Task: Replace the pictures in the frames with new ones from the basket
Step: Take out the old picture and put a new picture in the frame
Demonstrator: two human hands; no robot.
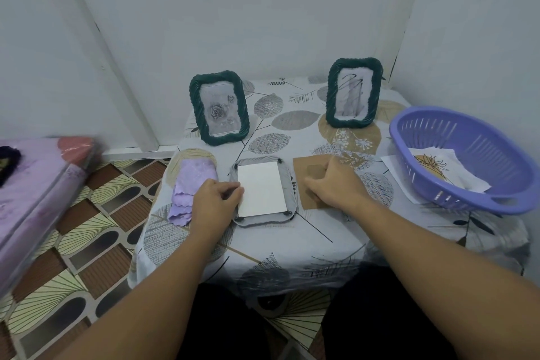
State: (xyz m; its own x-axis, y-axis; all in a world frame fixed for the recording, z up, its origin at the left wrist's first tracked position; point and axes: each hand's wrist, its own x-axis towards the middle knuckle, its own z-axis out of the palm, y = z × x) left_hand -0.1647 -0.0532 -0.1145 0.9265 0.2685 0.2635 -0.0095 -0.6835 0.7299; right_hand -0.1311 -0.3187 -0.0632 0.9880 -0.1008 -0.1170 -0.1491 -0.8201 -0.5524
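Observation:
A picture frame (287, 177) lies face down in the middle of the table, with a white sheet (261, 188) showing in its back opening. My left hand (214, 202) holds the frame's left edge, fingers curled at the sheet's border. My right hand (333, 184) rests on the brown backing board (304, 172) lying right of the frame, fingers curled onto it. Two dark green frames stand at the back: one with a rose picture (219, 111), one with a scribble drawing (353, 93). The purple basket (455, 184) at the right holds a picture with an orange motif (438, 168).
A folded lilac cloth (191, 184) lies left of the flat frame. A white sheet (390, 165) sticks out from under the basket. The small table has a leaf-print cloth (292, 240) and stands in a wall corner. A purple mattress (38, 184) lies at the left.

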